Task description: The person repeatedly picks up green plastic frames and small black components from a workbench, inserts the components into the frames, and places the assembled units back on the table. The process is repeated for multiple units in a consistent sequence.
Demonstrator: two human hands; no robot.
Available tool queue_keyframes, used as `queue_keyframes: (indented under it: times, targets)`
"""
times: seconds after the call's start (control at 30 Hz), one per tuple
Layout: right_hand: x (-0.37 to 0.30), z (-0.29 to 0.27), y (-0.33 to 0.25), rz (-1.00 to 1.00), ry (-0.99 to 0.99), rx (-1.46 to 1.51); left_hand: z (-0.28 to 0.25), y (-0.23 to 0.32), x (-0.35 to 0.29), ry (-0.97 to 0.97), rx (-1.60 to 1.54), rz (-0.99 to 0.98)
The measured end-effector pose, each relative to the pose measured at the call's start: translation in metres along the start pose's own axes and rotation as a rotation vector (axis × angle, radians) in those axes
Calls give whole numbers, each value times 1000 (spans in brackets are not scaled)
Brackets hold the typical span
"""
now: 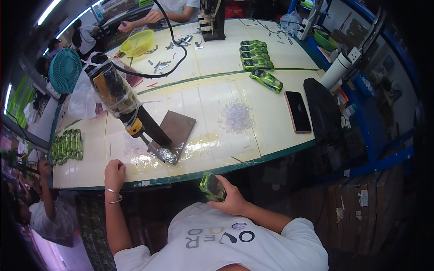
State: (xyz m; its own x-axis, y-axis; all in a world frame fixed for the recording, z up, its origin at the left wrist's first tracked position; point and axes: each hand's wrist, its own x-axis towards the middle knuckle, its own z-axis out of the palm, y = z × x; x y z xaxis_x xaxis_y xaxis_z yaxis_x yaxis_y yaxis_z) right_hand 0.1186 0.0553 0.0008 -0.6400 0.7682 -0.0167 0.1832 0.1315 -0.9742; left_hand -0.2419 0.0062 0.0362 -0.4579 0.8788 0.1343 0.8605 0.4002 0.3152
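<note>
In front of my body, just below the table's near edge, my right hand [231, 198] is closed around a bright green plastic casing [211, 186] with a dark panel. My left hand [115, 174] is curled into a fist at the table edge, left of the drill stand; whatever it may hold is hidden. A drill-like tool [115, 95], wrapped in clear plastic and tape, leans on a post above a square metal base [177, 131]. To the right of that base lies a heap of small clear plastic pieces [236, 116].
Green casings stand in rows at the table's left [67, 147] and far right [257, 55]. A phone [298, 112] and a black case [320, 110] lie at the right. Metal parts [162, 66] and a yellow basket [137, 43] are near another person's hands [153, 17].
</note>
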Motion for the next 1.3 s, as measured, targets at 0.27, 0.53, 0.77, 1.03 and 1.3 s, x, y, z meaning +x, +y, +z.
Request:
queue_keyframes:
  times: [0.27, 0.53, 0.77, 1.03, 1.3]
  targets:
    - [0, 3, -1, -2, -18, -21, -5, -9, 9, -137, -101, -117]
    - [3, 1, -11, -6, 15, -76, -7, 21, -23, -79, -902, -179]
    - [17, 1, -31, -142, 13, -182, -23, 73, -65, -141, -1350, 60]
    - [25, 14, -50, -262, -32, -276, -15, 120, -84, -191, -1323, 410]
    - [22, 20, -55, -342, 15, -353, 0, 120, -89, -150, -1177, 404]
